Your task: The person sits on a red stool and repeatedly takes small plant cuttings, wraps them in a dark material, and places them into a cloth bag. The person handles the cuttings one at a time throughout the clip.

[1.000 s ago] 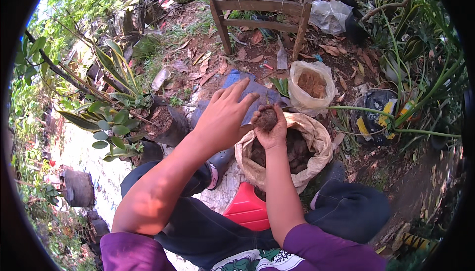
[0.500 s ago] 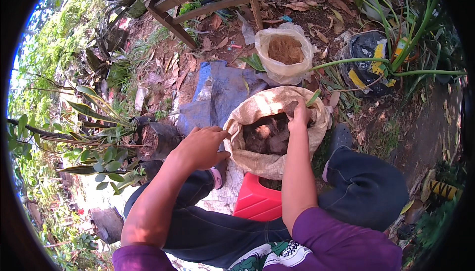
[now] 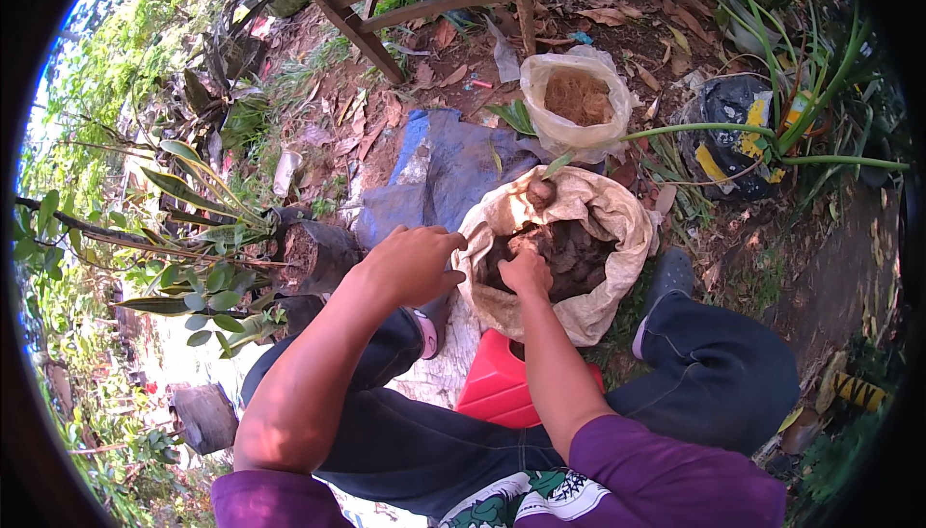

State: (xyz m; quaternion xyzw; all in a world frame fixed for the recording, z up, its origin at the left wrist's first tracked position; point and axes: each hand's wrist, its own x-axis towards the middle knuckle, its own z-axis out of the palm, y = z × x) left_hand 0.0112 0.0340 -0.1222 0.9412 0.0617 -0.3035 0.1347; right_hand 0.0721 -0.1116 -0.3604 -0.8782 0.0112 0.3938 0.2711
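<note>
Head view. My right hand (image 3: 526,272) reaches into the sack (image 3: 608,311) at its eight o'clock, among dark clods (image 3: 586,260); whether it grips any, I cannot tell. My left hand (image 3: 410,263), apparently empty, thumb apart, hangs at nine o'clock. Step, I judge: gathering; next calls for a secure pinch. Half a second earlier, the right hand was at two o'clock; a brown lump (image 3: 540,193) now rests uncovered at twelve.

My right grip (image 3: 526,275) reaches into the pale sack (image 3: 634,237), fingertips hidden among brown clumps (image 3: 586,256); my left grip (image 3: 410,263), loosely curved, is just beside its rim. 1 round brown lump (image 3: 540,194) rests on the far edge. Beyond sits 1 plastic bag (image 3: 558,135) of brown fibre (image 3: 579,98).
</note>
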